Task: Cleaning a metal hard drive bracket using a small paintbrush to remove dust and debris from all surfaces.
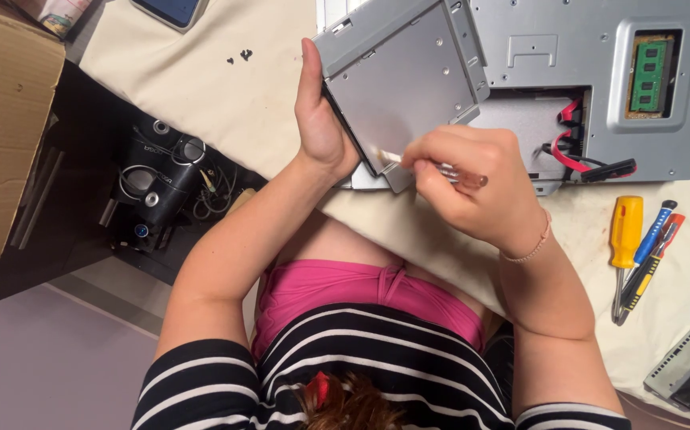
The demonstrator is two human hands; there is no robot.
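The left hand [319,119] clamps the flat, silver-grey metal drive caddy [401,80] along its left edge, palm against the side and thumb extended upward, so the part is braced and tilted off the cream cloth-covered work surface [202,87]. This presents the caddy's lower corner to the tool. The right hand [472,187] is clenched around a small screwdriver with a clear reddish handle [460,175], fingers bunched near the shaft for fine control; the tip meets the caddy's lower edge, though the exact contact point is hidden by the fingers. The caddy lies partly over the open grey metal computer chassis [600,87], where a green memory module [649,76] and red cables [572,147] are exposed. Spare screwdrivers with yellow, blue and red handles [639,247] lie within right-hand reach. Small dark screws [241,56] lie apart on the cloth.
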